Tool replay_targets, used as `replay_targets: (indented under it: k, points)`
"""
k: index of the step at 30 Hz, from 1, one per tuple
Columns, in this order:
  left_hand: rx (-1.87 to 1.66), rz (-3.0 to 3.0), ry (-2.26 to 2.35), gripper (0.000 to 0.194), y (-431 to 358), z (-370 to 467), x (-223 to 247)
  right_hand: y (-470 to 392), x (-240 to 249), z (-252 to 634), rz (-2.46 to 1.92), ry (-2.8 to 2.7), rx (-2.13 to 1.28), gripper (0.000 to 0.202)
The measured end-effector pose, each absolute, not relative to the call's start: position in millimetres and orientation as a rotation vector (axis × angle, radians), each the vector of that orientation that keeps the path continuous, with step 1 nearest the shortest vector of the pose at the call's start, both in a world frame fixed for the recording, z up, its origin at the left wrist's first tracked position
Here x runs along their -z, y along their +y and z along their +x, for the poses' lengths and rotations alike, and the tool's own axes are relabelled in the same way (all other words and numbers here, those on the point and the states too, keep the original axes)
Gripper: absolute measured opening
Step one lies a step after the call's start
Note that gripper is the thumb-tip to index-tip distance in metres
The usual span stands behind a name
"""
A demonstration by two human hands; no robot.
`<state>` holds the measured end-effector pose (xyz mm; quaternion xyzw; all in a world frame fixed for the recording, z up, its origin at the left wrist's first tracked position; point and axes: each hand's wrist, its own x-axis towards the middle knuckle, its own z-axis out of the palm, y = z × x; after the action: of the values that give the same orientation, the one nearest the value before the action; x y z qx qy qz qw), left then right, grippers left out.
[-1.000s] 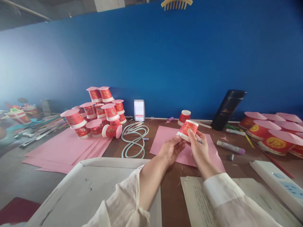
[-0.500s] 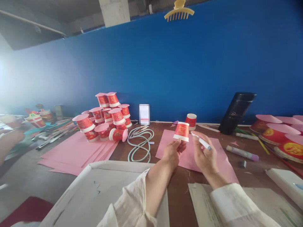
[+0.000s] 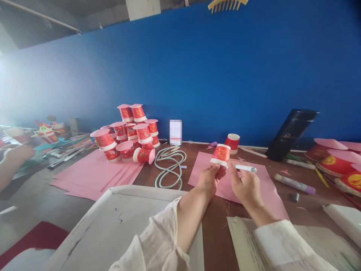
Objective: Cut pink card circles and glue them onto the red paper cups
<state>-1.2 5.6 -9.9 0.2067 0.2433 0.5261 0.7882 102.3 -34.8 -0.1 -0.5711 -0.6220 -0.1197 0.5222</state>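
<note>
Pinching red cup (image 3: 221,152) by lower edge, left hand (image 3: 208,181) needed light, steady hold to avoid denting; right hand (image 3: 248,188) gripped white pen (image 3: 244,168) just beside, both over pink sheet (image 3: 200,164).

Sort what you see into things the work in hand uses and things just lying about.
In use:
- red paper cup, left hand
- white pen, right hand
- probably the pink-topped cups and pink sheet

Apparently just lying about:
- coiled cable
- black bottle
</note>
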Motion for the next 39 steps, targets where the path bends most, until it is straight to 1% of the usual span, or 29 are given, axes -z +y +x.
replay_targets:
  k: [6,10,26,32,39]
  points:
    - [-1.141,0.443,0.527,0.003,6.0,-0.7,11.2,-34.3,1.0,104.3,-1.401,-1.485,0.339,0.028]
    - [-1.140,0.442,0.520,0.008,5.6,-0.7,11.0,-33.4,2.6,106.7,-1.417,-1.479,0.351,0.030]
    - [-1.122,0.436,0.619,0.004,3.7,-2.1,6.8,-35.0,1.6,101.7,-1.403,-1.455,0.351,0.028]
    - [-1.114,0.399,0.660,0.007,5.2,-0.7,5.7,-33.7,6.9,103.8,-1.468,-1.410,0.329,0.034]
    - [-1.116,0.368,0.673,0.010,8.3,0.4,9.4,-35.0,8.2,104.6,-1.470,-1.338,0.319,0.033]
